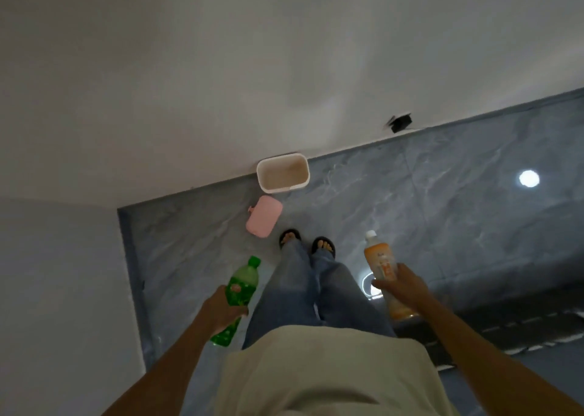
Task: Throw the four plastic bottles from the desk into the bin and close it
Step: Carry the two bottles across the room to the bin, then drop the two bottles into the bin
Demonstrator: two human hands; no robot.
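I look straight down at my legs and the floor. My left hand [222,309] grips a green plastic bottle [241,284] with its cap pointing forward. My right hand [403,284] holds an orange bottle [380,264] with a white cap, also pointing forward. Ahead of my feet, a white bin [282,173] stands open against the wall, and its inside looks empty. Its pink lid [264,216] lies flat on the floor just in front of the bin, to the left of my left foot. No desk or other bottles are in view.
The floor is blue-grey marbled tile [410,200] with a bright lamp reflection [529,178] at the right. A white wall [189,84] runs behind the bin, with a black socket [400,122] low on it. A pale wall or cabinet side [57,289] bounds the left.
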